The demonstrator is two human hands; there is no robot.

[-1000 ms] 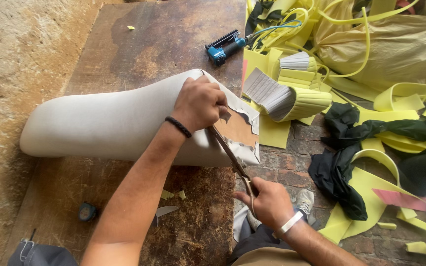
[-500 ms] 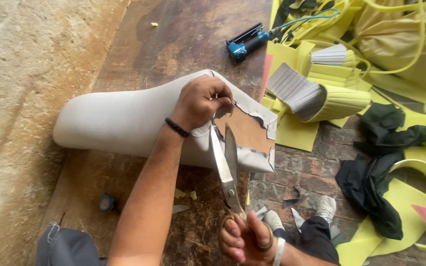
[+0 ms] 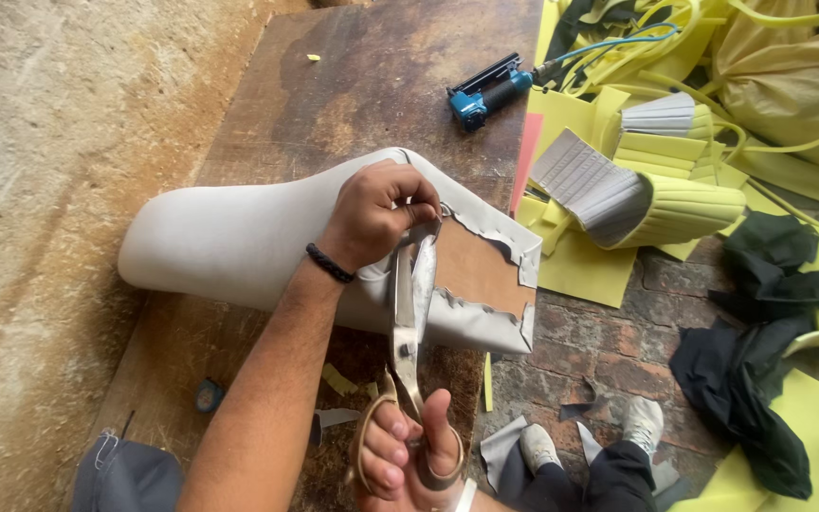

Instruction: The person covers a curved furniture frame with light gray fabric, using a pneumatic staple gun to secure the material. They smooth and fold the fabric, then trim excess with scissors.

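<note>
Fingers (image 3: 400,194) of your left hand (image 3: 372,223) pinch the loose grey covering at the edge of the padded seat form (image 3: 239,242), which lies across the worn wooden bench (image 3: 372,85). Your right hand (image 3: 409,455), partly cut off at the frame's bottom, has its fingers hooked through the handles of the scissors (image 3: 409,322), blades parted near the brown board underside (image 3: 476,270). Beyond lie a blue staple gun (image 3: 485,90) and yellow foam scraps (image 3: 656,190).

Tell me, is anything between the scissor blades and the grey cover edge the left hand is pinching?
Nothing visible: the scissors in the right hand already reach the grey cover edge beside the left hand.
</note>
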